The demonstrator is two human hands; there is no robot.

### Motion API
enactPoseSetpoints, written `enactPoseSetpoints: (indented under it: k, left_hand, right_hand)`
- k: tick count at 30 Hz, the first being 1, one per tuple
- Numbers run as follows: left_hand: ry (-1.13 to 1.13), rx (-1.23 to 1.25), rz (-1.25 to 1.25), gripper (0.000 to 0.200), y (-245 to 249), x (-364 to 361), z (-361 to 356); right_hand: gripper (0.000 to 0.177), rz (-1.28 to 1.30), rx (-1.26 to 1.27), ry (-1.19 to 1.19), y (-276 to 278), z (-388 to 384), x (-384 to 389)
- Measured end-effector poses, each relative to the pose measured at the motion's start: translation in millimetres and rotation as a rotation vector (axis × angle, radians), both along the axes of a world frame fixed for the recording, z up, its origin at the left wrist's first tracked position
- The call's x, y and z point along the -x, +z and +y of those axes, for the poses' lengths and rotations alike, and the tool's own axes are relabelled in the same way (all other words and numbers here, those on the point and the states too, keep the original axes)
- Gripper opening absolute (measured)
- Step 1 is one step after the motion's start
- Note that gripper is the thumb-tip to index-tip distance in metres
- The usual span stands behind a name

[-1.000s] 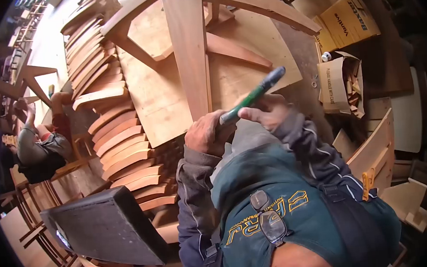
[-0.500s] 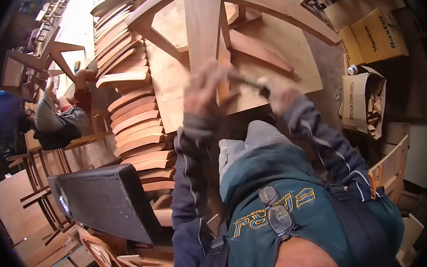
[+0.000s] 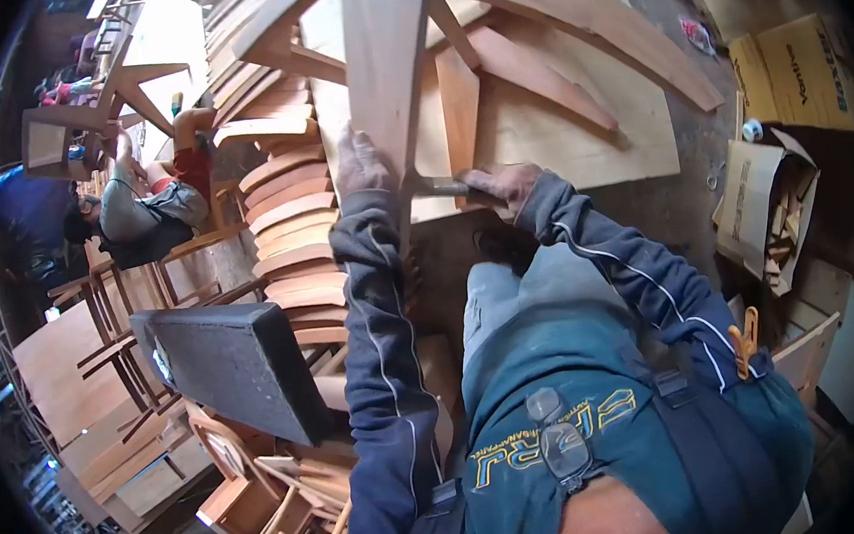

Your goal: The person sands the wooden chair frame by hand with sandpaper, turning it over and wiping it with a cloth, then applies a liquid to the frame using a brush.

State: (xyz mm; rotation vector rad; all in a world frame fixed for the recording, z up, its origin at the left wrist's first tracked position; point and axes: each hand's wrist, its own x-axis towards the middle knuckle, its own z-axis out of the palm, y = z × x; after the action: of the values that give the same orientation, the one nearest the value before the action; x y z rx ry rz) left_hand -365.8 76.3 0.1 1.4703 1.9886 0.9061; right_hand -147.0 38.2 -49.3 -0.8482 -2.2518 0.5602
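Observation:
A wooden frame (image 3: pixel 388 79) with a broad upright board and curved legs stands on a pale plywood sheet (image 3: pixel 639 150). My left hand (image 3: pixel 365 161) grips the left edge of the broad board near its lower end. In my right hand (image 3: pixel 504 189) is a thin tool (image 3: pixel 437 185), its far end touching the board's right edge. What kind of tool it is cannot be made out. My right fingers are wrapped round its handle, just right of a narrow upright piece (image 3: pixel 460 114) of the frame.
Curved wooden pieces (image 3: pixel 289 238) are stacked at the left. A dark padded block (image 3: pixel 224 368) lies below them. Another person (image 3: pixel 147 209) works at the far left. At the right are cartons (image 3: pixel 803 77), one open box (image 3: pixel 758 201) holding wood scraps.
My left hand has moved left onto the board's edge. My right hand has shifted left with the tool, whose end now meets the board. The camera view has shifted slightly.

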Motion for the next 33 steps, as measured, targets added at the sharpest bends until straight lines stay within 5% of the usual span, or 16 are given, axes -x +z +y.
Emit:
enactPoseSetpoints:
  k: [3, 5, 7, 8, 11, 13, 14, 17, 19, 21, 23, 27, 28, 29, 33]
  left_hand:
    - [0.016, 0.003, -0.123, 0.039, -13, 15, 0]
    - [0.01, 0.01, -0.114, 0.037, 4, 5, -3]
    - [0.013, 0.028, -0.125, 0.035, 23, -8, -7]
    - [0.007, 0.013, -0.182, 0.034, 25, -9, -8]
    - [-0.005, -0.034, -0.309, 0.032, 16, -2, -3]
    - [-0.071, 0.042, -0.238, 0.033, 23, 8, -5]
    - [-0.059, 0.0, -0.456, 0.033, 14, 13, -7]
    - [-0.023, 0.041, -0.534, 0.033, 20, 12, -8]
    - [-0.153, 0.005, -0.317, 0.033, 25, 14, -7]
    - [-0.107, -0.031, -0.436, 0.033, 21, 10, -9]
    - [-0.065, -0.002, -0.499, 0.032, 26, 3, -9]
    - [-0.073, -0.073, -0.451, 0.031, 8, 12, -5]
    - [-0.062, -0.053, -0.454, 0.031, 10, 10, -6]
    - [-0.047, -0.035, -0.455, 0.031, 13, 9, -8]
    - [-0.052, -0.093, -0.333, 0.032, 11, 7, -7]
  right_hand:
    - [0.023, 0.344, 0.375, -0.372, -33, 39, -10]
    - [0.02, 0.624, 0.836, -0.722, 56, 82, -29]
    - [0.02, 0.627, 0.042, -0.48, -27, 124, 6]
    - [0.02, 0.325, 0.452, -0.584, 32, 83, 20]
    - [0.031, 0.473, 0.407, -0.172, 68, -1, 30]
    - [0.036, 0.141, 0.593, 0.035, 48, -76, 36]
    - [0.035, 0.033, 0.687, 0.16, 61, -94, 35]
    - [0.035, -0.243, 0.767, 0.444, 55, -89, 33]
    - [0.036, -0.254, 0.805, 0.361, 49, -46, 13]
    - [0.03, 0.193, 0.717, -0.018, -7, -12, 8]
    - [0.027, 0.29, 0.423, -0.398, 33, 23, -13]
    - [0.028, 0.131, 0.288, -0.646, 33, 110, -4]
    - [0.029, 0.013, 0.654, -0.636, 16, 133, -12]
    - [0.029, 0.007, 0.694, -0.756, -22, 151, -8]
    - [0.031, 0.197, 0.149, -0.685, 3, 109, 6]
